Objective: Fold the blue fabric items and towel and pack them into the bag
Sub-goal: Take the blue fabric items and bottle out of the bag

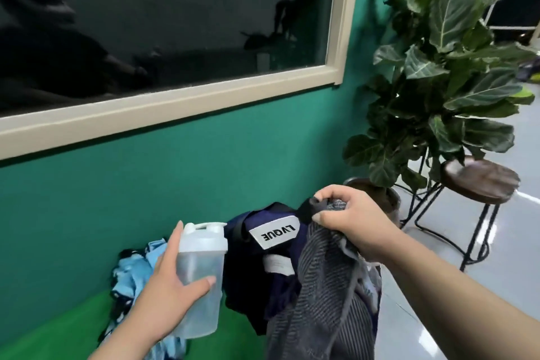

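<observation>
Gripping the grey ribbed towel (318, 301) by its top edge, right hand (350, 213) holds it hanging unfolded before the navy bag (245, 280). Left hand (168, 286) wraps clear shaker bottle (201, 269). Light-blue fabric (131, 275) lies crumpled on green surface (58, 339), left of bag.

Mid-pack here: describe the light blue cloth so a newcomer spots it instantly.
Start at the green wall and drop to the bright green surface below it. There, left of the navy bag and behind the clear bottle, lies the light blue cloth. It alone is pale, crumpled, with black trim.
</observation>
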